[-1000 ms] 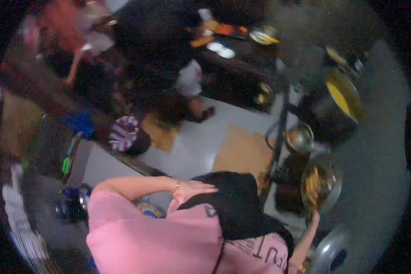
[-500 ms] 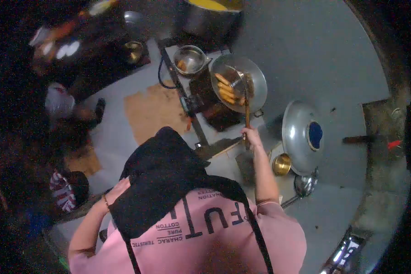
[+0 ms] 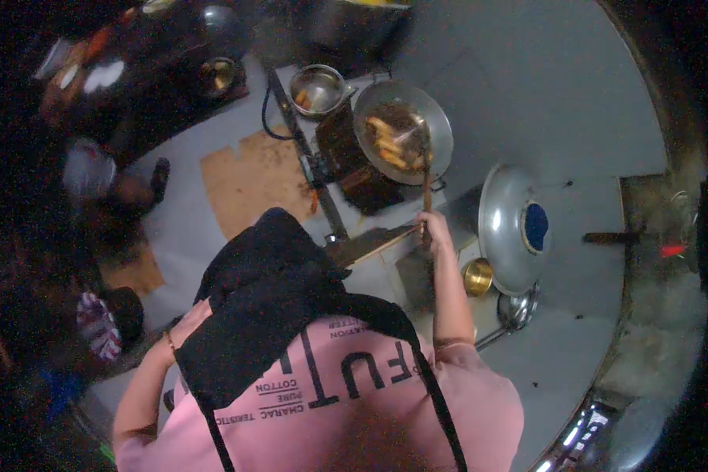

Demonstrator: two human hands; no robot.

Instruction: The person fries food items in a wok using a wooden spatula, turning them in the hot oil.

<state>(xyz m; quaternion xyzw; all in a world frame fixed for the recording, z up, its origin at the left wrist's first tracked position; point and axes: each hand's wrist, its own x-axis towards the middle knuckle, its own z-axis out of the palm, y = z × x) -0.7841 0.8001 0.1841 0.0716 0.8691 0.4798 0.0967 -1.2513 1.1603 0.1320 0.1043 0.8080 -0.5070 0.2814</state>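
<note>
My right hand (image 3: 435, 229) is closed around the wooden handle of a utensil (image 3: 427, 185), whose metal head is inside a wide metal pan (image 3: 443, 134). Several golden-brown fried pieces (image 3: 385, 140) lie in the pan beside the utensil's head. My left hand (image 3: 189, 322) rests at my waist against the black apron (image 3: 252, 307); its fingers are partly hidden by the cloth.
Left of the pan is a metal bowl (image 3: 317, 90) with brown pieces in it. A large metal lid (image 3: 507, 228), a brass-coloured bowl (image 3: 477, 277) and a ladle (image 3: 519, 307) are at the right. Cardboard (image 3: 252, 181) lies on the floor. Another person's foot (image 3: 159, 179) shows at left.
The view first swung so that the pan came nearer the middle, then shifted slightly. The utensil's head has moved a little within the pan, and the pieces there look shifted.
</note>
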